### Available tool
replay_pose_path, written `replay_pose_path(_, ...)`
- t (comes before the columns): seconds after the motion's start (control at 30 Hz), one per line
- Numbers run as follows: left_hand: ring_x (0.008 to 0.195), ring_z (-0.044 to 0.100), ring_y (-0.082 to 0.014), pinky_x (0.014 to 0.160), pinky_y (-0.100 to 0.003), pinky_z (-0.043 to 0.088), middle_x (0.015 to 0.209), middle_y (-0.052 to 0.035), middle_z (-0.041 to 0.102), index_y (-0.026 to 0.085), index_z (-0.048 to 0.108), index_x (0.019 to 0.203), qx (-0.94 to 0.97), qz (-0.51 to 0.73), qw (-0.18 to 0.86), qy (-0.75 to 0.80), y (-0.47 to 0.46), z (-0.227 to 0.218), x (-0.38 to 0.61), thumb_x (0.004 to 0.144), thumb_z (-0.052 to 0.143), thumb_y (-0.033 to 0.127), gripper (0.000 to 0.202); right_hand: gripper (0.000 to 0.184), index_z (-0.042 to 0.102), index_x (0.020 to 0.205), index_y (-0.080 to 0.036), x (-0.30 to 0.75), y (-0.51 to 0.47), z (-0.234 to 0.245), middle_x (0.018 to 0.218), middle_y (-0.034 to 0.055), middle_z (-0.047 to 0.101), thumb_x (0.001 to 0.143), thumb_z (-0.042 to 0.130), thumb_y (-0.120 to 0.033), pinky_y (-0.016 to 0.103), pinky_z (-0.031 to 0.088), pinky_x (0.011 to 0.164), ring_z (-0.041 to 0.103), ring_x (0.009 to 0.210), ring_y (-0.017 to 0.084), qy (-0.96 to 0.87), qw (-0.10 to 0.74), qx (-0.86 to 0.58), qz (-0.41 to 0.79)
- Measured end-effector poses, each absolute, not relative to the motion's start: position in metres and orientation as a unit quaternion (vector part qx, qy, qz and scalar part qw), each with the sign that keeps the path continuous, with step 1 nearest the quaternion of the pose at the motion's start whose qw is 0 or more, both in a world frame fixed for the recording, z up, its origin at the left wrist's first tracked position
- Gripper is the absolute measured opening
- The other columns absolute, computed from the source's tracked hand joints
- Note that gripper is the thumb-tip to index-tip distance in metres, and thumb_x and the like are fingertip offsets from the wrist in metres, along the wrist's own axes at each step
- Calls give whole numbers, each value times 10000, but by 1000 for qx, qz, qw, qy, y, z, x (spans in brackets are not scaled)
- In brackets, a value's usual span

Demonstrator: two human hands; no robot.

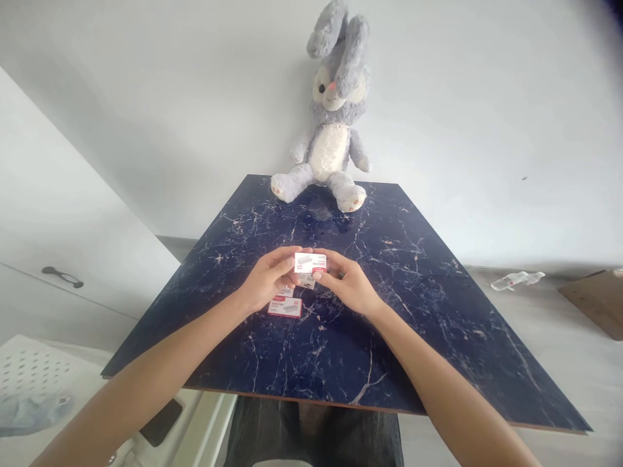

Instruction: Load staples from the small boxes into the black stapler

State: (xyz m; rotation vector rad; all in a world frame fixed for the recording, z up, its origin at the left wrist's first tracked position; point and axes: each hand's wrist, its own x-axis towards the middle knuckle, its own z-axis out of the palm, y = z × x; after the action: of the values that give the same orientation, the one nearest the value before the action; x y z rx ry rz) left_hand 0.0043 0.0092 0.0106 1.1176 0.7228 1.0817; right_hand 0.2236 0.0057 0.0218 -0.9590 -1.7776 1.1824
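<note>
Above the middle of the dark blue table (389, 350), both my hands hold a small red-and-white staple box (304, 261) with printing and a grey staple strip pictured on it. My left hand (267, 279) pinches its left end, and my right hand (354, 283) grips the right end with the thumb on the front. A second red-and-white staple box (285, 307) lies on the table just below my left hand. Behind it, another similar box is partly covered by my left fingers. A white-and-grey printed surface shows under the held box; whether it belongs to that box I cannot tell.
A grey plush rabbit (331, 152) sits at the table's far edge against the wall. On the floor to the right lie a clear plastic bottle (516, 280) and a cardboard box (596, 301). At lower left a dark phone-like object (161, 421) rests on a white surface.
</note>
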Motion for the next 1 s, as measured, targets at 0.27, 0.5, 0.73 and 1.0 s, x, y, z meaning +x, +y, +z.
replay_pose_path(0.27,473,586,-88,459,-246,465,1147,-98,733,208,730,1003,656,325,582,352,7,8,5,893,635,347,201,385,653,1235,-211,294,49,18,867,62,729,997,412,-394,338,451,710,659,797,246,-678,329,-639,157)
replay_pose_path(0.5,797,674,-202,738,-337,532,1025,-68,750,244,752,1022,823,333,187,420,7,2,6,932,532,270,239,382,628,1272,-202,323,64,-2,1240,131,666,900,549,-237,369,456,859,655,1012,291,-775,146,-606,107)
replay_pose_path(0.73,1362,465,-289,1134,-496,350,1470,-86,543,278,529,1433,806,307,197,465,37,-12,-10,976,499,389,471,338,717,1079,-175,349,64,-9,1107,137,689,893,620,-440,373,476,849,651,979,287,-759,144,-629,91)
replay_pose_path(1.0,1210,591,-299,1040,-473,434,1362,-103,625,277,533,1430,787,253,271,492,48,-18,-13,988,452,471,490,220,685,1032,-166,338,63,-13,1041,119,699,978,512,-290,346,455,871,638,979,251,-773,193,-596,97)
